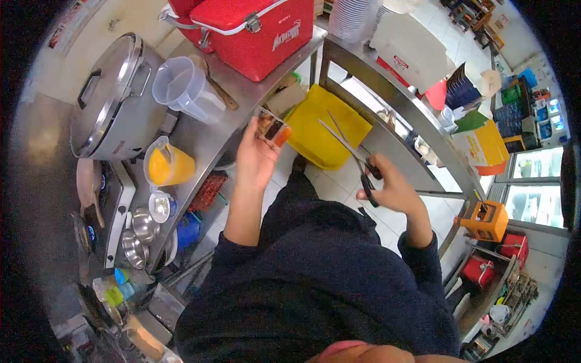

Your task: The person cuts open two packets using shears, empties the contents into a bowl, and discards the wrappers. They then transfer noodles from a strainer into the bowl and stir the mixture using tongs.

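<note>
My left hand (254, 158) holds a small clear packet (272, 128) with brown and orange contents, raised near the edge of the steel counter (203, 142). My right hand (390, 187) grips a pair of scissors (348, 148) by its black handles. The blades are spread apart and point toward the packet, with their tips a short way from it. Both hands are over a yellow bin (324, 127) on the floor below. My dark blue sleeves fill the lower middle of the view.
On the counter stand a red cooler (254, 27), a clear measuring jug (184, 88), a large steel pot (115, 100), an orange-filled jug (166, 163) and small steel bowls (142, 233). A second steel table (393, 100) runs at right. An orange stool (484, 221) stands beyond it.
</note>
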Action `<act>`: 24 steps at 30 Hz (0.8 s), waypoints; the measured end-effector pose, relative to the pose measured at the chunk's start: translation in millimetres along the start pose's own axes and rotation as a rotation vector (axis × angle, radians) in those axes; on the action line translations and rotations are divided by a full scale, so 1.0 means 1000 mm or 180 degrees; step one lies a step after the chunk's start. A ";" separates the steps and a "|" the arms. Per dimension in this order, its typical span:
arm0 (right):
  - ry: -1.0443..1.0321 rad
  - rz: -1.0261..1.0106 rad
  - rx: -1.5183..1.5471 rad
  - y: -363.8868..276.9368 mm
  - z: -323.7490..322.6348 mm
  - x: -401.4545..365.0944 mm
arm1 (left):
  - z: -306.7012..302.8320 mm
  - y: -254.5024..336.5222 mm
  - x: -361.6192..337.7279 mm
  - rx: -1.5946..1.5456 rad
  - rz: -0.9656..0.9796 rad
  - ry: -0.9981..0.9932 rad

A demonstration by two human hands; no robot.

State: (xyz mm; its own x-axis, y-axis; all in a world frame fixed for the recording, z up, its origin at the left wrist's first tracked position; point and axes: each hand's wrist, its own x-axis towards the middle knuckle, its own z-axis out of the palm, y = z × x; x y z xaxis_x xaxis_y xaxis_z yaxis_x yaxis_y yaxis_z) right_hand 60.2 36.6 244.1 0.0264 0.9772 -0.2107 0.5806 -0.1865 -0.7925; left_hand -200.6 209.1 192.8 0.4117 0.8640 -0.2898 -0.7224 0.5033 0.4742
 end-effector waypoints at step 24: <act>-0.0246 0.0085 -0.0240 -0.001 0.023 0.077 | 0.005 -0.031 0.050 0.0016 -0.0750 0.0230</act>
State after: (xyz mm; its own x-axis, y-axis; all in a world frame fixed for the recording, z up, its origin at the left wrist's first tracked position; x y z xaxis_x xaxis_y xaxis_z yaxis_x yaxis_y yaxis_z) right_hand 43.2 109.3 215.7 -0.0183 0.9607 -0.2770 0.6402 -0.2015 -0.7413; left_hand -154.2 236.8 167.9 0.5275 0.7197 -0.4515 -0.6084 0.6909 0.3905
